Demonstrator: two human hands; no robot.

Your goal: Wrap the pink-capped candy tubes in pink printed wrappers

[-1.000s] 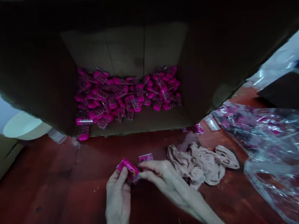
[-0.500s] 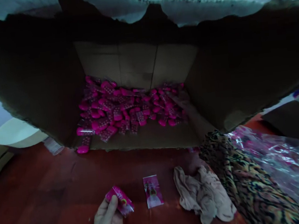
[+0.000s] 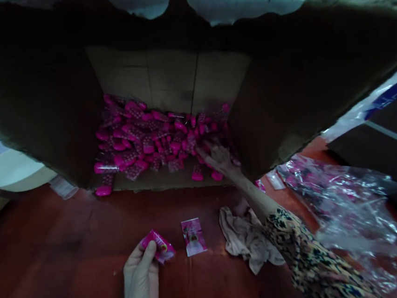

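Note:
My left hand (image 3: 140, 276) is closed on a small pink printed sachet (image 3: 160, 246), its thumb lying across one end. A second pink sachet (image 3: 193, 236) lies flat on the red tabletop to the right of it. My right hand (image 3: 217, 157), at the end of a patterned sleeve, reaches into a large cardboard box (image 3: 170, 72) lying on its side. Its fingers look spread among a heap of small clear packs with bright pink ends (image 3: 148, 142). The fingertips are dim and partly lost among the packs.
A crumpled beige cloth (image 3: 246, 243) lies beside the right forearm. Clear plastic bags with pink contents (image 3: 336, 196) are at the right. A pale round basin (image 3: 14, 171) and a clear plastic cup (image 3: 63, 187) stand left of the box. The box's ragged edge overhangs the top.
My right hand has moved left and nearer across the heap inside the box. My left hand still holds the sachet. The view has shifted slightly.

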